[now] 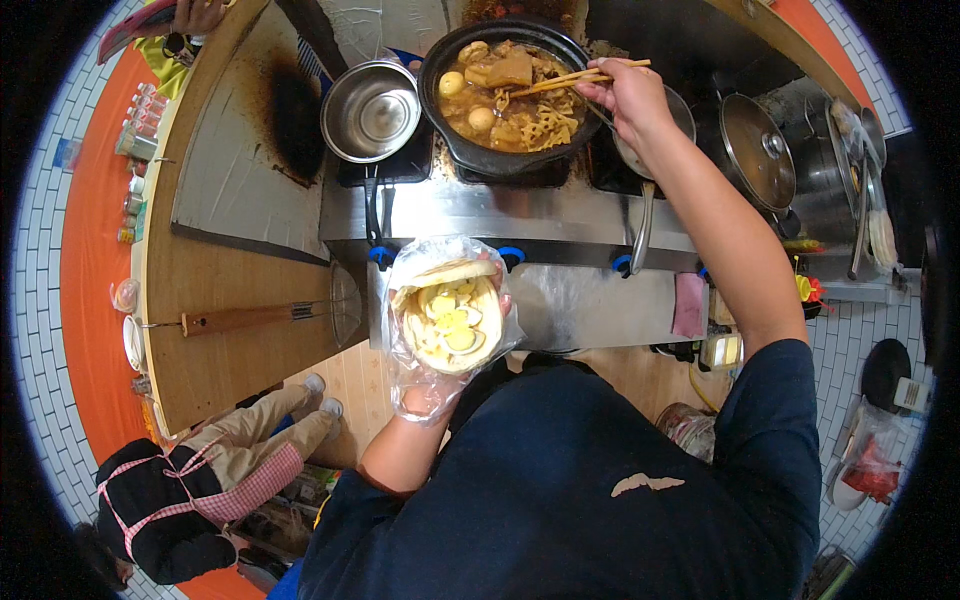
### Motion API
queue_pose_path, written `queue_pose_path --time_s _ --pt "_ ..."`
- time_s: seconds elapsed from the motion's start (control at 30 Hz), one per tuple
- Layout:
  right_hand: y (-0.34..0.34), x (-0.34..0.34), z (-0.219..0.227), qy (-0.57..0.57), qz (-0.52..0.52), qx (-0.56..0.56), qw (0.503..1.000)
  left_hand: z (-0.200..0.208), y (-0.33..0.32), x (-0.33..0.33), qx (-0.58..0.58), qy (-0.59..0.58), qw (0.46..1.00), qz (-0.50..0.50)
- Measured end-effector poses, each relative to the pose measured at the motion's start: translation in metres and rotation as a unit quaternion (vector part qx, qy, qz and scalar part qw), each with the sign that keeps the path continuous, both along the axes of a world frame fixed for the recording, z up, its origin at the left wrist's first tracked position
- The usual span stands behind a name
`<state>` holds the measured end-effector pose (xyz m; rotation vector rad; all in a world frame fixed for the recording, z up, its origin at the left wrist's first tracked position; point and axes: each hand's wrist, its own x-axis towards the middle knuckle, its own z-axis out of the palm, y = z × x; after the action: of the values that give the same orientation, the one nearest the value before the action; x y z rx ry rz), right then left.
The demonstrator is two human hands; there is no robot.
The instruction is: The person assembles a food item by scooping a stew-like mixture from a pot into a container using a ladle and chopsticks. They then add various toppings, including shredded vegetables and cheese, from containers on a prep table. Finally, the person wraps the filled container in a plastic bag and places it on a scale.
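Since its open side faces upward, probably to keep the egg slices inside, the bun sits before the stove in your left hand, cupped through a plastic bag, while your right hand pinches chopsticks near their rear ends, perhaps for staying clear of the stew in the black pot.

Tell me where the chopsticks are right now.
In the head view, the chopsticks are at the upper centre, slightly right, in the right hand, with their tips over the black stew pot.
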<state>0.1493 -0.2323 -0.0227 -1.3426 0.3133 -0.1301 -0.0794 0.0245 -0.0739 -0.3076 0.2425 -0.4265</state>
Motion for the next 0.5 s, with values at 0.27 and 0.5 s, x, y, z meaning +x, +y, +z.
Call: queue_pose_path --time_s 0.27,0.5 --pt "-0.018 -0.004 0.009 -0.017 0.056 -0.016 0.998 0.015 -0.006 -0.006 0.122 0.030 0.992 0.023" --pt "-0.022 -0.023 0.055 -0.090 0.114 -0.230 0.962 0.011 -0.004 -0.003 0.149 0.018 0.988 0.019"
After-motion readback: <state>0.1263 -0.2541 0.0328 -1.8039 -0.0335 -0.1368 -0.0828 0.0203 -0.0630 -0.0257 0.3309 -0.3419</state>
